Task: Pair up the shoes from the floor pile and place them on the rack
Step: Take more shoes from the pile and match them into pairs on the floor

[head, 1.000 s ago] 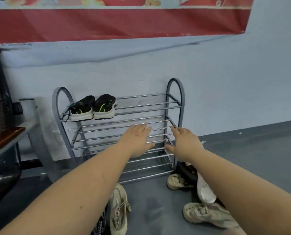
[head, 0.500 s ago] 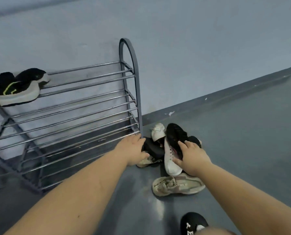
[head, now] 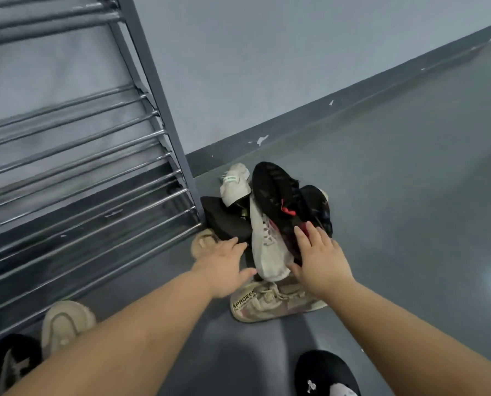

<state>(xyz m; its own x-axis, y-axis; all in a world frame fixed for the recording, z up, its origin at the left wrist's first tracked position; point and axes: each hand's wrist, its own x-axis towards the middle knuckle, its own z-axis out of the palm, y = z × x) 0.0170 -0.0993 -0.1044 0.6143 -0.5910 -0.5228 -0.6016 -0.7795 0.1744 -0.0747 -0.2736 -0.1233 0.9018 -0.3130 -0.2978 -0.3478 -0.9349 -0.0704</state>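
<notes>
It looked like a plain utility corner of a home or dormitory: a metal shoe rack (head: pixel 152 90) stood at far left against a bare pale wall (head: pixel 267 52), and worn shoes (head: pixel 270 224) lay heaped beside it on a grey painted floor (head: pixel 395 195).

The rack (head: pixel 158 90) runs off the top and left edges, a black shoe (head: pixel 324 372) is cropped at the bottom, and the right hand (head: pixel 321 261) covers part of the black sneaker (head: pixel 275 192).
</notes>
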